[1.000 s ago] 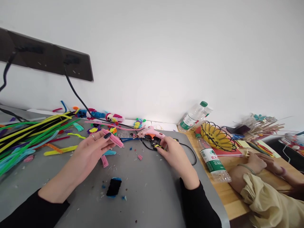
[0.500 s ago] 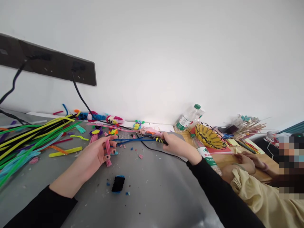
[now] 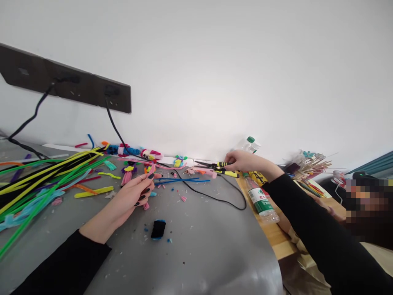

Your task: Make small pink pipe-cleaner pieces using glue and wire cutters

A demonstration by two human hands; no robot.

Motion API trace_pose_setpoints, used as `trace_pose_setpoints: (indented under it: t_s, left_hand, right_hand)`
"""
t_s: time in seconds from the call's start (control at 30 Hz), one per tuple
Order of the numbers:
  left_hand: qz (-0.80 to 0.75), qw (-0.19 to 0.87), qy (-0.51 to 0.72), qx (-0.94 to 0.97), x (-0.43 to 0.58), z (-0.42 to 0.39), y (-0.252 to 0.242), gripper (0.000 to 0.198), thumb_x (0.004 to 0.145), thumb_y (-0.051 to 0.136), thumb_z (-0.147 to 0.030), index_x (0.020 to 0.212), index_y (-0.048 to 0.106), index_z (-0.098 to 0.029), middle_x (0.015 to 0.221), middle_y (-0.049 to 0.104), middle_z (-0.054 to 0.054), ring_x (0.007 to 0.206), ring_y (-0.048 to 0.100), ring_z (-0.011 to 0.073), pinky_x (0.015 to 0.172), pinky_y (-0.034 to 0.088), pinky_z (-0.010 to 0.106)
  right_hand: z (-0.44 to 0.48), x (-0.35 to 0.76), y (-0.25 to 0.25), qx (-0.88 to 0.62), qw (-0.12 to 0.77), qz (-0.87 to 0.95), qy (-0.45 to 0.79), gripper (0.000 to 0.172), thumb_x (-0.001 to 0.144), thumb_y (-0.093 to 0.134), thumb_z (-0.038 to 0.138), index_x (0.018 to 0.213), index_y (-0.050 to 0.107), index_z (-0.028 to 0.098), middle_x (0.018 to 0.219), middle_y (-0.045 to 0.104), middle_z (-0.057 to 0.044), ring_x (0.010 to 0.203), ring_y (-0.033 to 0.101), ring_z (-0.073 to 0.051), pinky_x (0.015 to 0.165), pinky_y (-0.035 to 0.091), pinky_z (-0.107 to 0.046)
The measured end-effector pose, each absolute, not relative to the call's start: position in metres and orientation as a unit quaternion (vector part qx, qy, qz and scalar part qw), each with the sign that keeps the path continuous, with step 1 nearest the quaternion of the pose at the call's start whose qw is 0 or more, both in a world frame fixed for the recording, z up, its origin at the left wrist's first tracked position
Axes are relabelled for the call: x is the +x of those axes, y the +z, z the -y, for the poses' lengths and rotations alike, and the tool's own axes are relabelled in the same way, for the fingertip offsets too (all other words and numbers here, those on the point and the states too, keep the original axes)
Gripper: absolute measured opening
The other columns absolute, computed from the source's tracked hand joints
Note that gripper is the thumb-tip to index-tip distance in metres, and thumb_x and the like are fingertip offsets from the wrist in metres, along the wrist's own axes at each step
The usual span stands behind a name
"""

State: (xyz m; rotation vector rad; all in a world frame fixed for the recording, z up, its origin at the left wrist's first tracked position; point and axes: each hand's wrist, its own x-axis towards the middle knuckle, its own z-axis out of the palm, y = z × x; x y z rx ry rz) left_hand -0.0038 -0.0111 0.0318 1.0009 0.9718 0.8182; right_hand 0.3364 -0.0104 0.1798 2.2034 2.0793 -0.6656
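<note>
Behind the grey surface [image 3: 215,241] rises a white wall [image 3: 215,73], with a dark socket panel [image 3: 92,88] at the left and black cables running down from it. Over the surface, the left hand [image 3: 133,194] pinches a pink fuzzy piece [image 3: 152,169] between thumb and fingers, one end poking up past the dark nails. Farther right, near the wall, the right hand [image 3: 242,160] has its fingers pressed together on the handle of a tool [image 3: 208,165] with black jaws, pointing left. Just below lies a second yellow-and-black handle [image 3: 229,174] (whether it belongs to the same tool, I cannot tell).

A pink glue gun [image 3: 210,174] sits beside that handle, partly covered, and thin blue stems [image 3: 178,180] stretch away to its left. A small yellow, green and blue figure [image 3: 179,161] stands close to the wall, with a red and white one [image 3: 150,155] farther left. At the far left, a heap of fuzzy stems [image 3: 49,176] in yellow, black, green and light blue fans out. Nearer the front, a black block [image 3: 158,229] edged in blue lies among tiny scraps. To the right, a labelled water bottle [image 3: 262,203] lies tilted on a wooden table [image 3: 284,248], where another person's beige sleeve [image 3: 310,266] shows beneath the black-sleeved arm.
</note>
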Motion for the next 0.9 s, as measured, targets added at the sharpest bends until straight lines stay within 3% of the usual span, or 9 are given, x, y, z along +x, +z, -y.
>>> trace_pose_setpoints:
  t_s: [0.13,0.23,0.3,0.4,0.47,0.57,0.67,0.8,0.9]
  left_hand:
    - [-0.436,0.675,0.375,0.462,-0.006,0.008,0.028,0.052,0.079,0.07,-0.067,0.099,0.064,-0.02,0.068,0.037,-0.008,0.049,0.025,0.0086,0.044,0.037,0.026]
    - [-0.425,0.664,0.393,0.473,-0.005,0.009,0.027,0.055,0.077,0.069,-0.073,0.094,0.062,-0.021,0.069,0.036,-0.007,0.051,0.026,0.0094,0.045,0.036,0.025]
    - [-0.42,0.646,0.402,0.495,-0.004,0.01,0.028,0.057,0.077,0.068,-0.075,0.094,0.063,-0.021,0.07,0.037,-0.006,0.053,0.028,0.0101,0.045,0.035,0.024]
    - [-0.427,0.615,0.388,0.538,-0.002,0.013,0.029,0.061,0.079,0.063,-0.078,0.102,0.064,-0.021,0.07,0.035,-0.007,0.053,0.03,0.0108,0.047,0.04,0.026]
    - [-0.441,0.591,0.369,0.566,-0.002,0.015,0.028,0.064,0.081,0.058,-0.08,0.108,0.065,-0.022,0.069,0.034,-0.007,0.051,0.032,0.0117,0.049,0.044,0.029]
    - [-0.457,0.555,0.356,0.598,-0.001,0.017,0.027,0.068,0.082,0.053,-0.081,0.113,0.066,-0.022,0.068,0.035,-0.006,0.054,0.04,0.0146,0.05,0.044,0.029]
    - [-0.452,0.553,0.356,0.602,0.0,0.019,0.026,0.066,0.084,0.053,-0.08,0.112,0.066,-0.022,0.067,0.036,-0.006,0.056,0.039,0.0149,0.051,0.042,0.028]
    - [-0.392,0.614,0.366,0.58,0.003,0.02,0.028,0.056,0.085,0.059,-0.077,0.1,0.065,-0.023,0.065,0.033,-0.007,0.053,0.028,0.0122,0.047,0.032,0.026]
    - [-0.348,0.658,0.366,0.558,0.004,0.02,0.029,0.055,0.083,0.064,-0.077,0.095,0.065,-0.023,0.066,0.032,-0.006,0.053,0.024,0.0118,0.045,0.028,0.025]
  right_hand:
    - [0.023,0.349,0.184,0.706,-0.153,-0.644,-0.252,0.04,0.073,0.082,0.053,0.077,0.061,0.02,0.067,0.06,0.002,0.06,0.054,-0.013,0.057,0.042,-0.027]
    - [0.036,0.348,0.166,0.646,-0.345,-0.618,-0.285,0.044,0.076,0.081,0.062,0.085,0.065,0.022,0.09,0.071,-0.005,0.092,0.069,-0.023,0.083,0.056,-0.035]
    - [0.045,0.342,0.148,0.603,-0.448,-0.554,-0.36,0.039,0.081,0.079,0.057,0.097,0.067,0.025,0.112,0.073,-0.008,0.112,0.069,-0.029,0.097,0.057,-0.046]
    - [0.058,0.329,0.123,0.523,-0.51,-0.488,-0.477,0.032,0.075,0.08,0.039,0.102,0.067,0.026,0.12,0.073,-0.009,0.117,0.069,-0.036,0.1,0.055,-0.06]
    - [0.067,0.321,0.11,0.483,-0.52,-0.474,-0.522,0.03,0.071,0.076,0.028,0.099,0.067,0.028,0.121,0.073,-0.008,0.12,0.068,-0.037,0.1,0.055,-0.059]
    - [0.083,0.311,0.097,0.455,-0.518,-0.46,-0.559,0.033,0.066,0.068,0.028,0.098,0.064,0.029,0.117,0.073,-0.009,0.118,0.067,-0.036,0.093,0.058,-0.053]
    - [0.098,0.3,0.089,0.505,-0.465,-0.495,-0.533,0.042,0.069,0.063,0.033,0.111,0.058,0.027,0.115,0.07,-0.009,0.107,0.069,-0.031,0.085,0.058,-0.045]
    - [0.107,0.28,0.085,0.646,-0.351,-0.607,-0.302,0.053,0.072,0.06,0.021,0.121,0.042,0.027,0.108,0.067,-0.005,0.09,0.065,-0.021,0.078,0.054,-0.034]
    - [0.107,0.266,0.082,0.656,-0.286,-0.676,-0.176,0.056,0.071,0.057,0.018,0.126,0.044,0.025,0.105,0.066,-0.007,0.086,0.063,-0.022,0.077,0.052,-0.034]
